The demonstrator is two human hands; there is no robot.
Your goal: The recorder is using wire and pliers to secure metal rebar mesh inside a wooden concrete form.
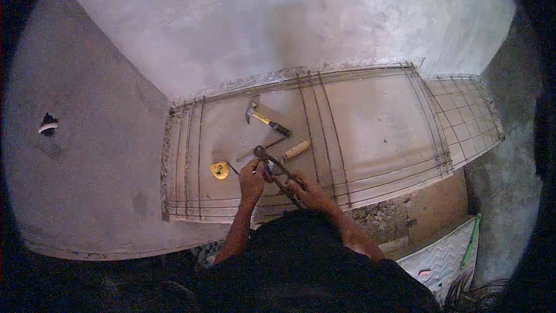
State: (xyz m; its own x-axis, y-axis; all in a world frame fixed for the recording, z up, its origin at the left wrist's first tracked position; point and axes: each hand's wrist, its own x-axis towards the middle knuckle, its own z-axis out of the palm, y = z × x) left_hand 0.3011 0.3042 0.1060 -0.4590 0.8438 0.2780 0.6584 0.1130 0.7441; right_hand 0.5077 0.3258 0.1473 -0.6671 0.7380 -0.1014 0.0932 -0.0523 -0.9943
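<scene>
My right hand (pixel 311 192) is wrapped around the long handles of dark metal pincers (pixel 277 162), whose rounded head points up and to the left. Close against that head, my left hand (pixel 251 181) has its fingers closed; what they pinch is too small to make out. A thin dark rod (pixel 233 168) shows just left of these fingers. Beyond the hands, a claw hammer (pixel 267 120) with a yellow and black handle lies on the pale panel (pixel 370 122). A yellow tape measure (pixel 219 170) sits to the left, and a tan cylindrical piece (pixel 297 149) lies just beyond the pincers.
Steel bars (pixel 330 133) run along and across the panel, and a finer mesh (pixel 466 107) covers its right end. Plastered walls (pixel 370 17) rise behind and left. Rubble (pixel 379 220) lies near the front edge, beside a white quilted sheet (pixel 443 258) with a green strip (pixel 472 240).
</scene>
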